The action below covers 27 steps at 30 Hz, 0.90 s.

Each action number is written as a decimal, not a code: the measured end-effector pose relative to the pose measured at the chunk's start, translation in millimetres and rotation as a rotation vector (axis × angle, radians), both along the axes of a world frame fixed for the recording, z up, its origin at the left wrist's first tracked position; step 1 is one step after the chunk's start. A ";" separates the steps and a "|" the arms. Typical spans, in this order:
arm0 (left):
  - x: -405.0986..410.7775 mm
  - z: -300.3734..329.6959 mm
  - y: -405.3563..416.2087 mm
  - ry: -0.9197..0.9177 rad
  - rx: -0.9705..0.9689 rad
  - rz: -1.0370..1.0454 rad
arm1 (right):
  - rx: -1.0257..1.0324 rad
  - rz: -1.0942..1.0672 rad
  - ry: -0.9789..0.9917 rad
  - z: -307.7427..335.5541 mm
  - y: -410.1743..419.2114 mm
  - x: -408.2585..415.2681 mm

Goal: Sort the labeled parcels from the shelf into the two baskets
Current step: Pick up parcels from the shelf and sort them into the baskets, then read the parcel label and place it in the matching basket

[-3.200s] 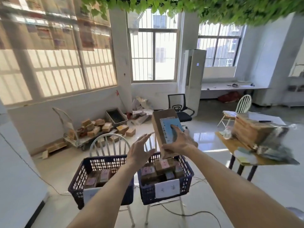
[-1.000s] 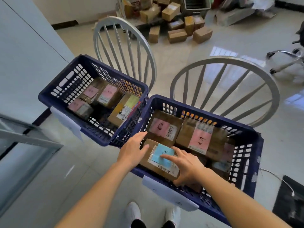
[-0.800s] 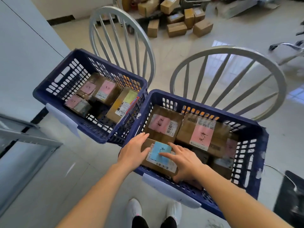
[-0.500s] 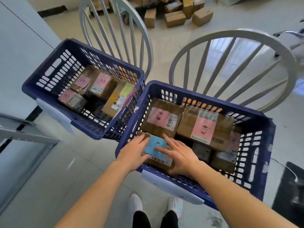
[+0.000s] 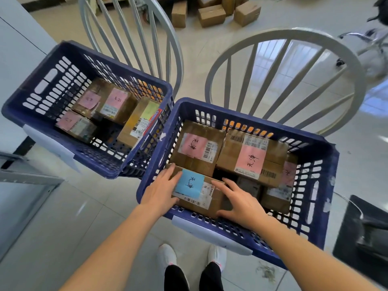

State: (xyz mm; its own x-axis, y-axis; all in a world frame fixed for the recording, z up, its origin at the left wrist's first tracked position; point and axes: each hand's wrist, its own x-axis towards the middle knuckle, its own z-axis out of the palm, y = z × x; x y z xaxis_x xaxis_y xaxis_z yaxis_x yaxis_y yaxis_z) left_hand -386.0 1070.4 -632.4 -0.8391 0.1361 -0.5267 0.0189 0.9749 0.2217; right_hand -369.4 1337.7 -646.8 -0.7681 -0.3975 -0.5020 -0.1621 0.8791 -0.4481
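Note:
A brown parcel with a blue handwritten label (image 5: 201,198) lies flat in the front left corner of the right blue basket (image 5: 319,148). My left hand (image 5: 161,192) rests against its left end. My right hand (image 5: 239,202) covers its right end, fingers spread and thumb along the front edge. Behind it lie two parcels with pink labels (image 5: 196,147) (image 5: 249,160), and more sit at the right. The left blue basket (image 5: 25,97) holds several parcels with pink labels (image 5: 115,101) and one with a green label (image 5: 144,118).
Each basket sits on a white spindle-back chair (image 5: 283,34) (image 5: 134,28). Loose cardboard boxes (image 5: 212,15) lie on the floor beyond. A grey cabinet (image 5: 21,49) stands at left, and a black object (image 5: 367,232) lies on the floor at right. My feet are below the right basket.
The parcel came down from chest height into the right basket's front left corner. My right hand slid off the blue label to the parcel's right end; my left hand stays at its left end.

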 end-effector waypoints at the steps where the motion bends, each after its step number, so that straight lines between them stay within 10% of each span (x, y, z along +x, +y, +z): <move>1: -0.8 -0.6 0.0 0.004 -0.017 -0.021 | -0.016 -0.025 -0.025 -1.6 -2.0 0.7; 17: -10.0 8.1 2.3 0.054 -0.120 -0.157 | -0.028 -0.027 -0.095 4.6 -8.3 -5.4; 27: -33.5 144.4 -20.8 0.143 -0.071 -0.005 | 0.091 0.108 0.133 148.2 -32.1 -70.6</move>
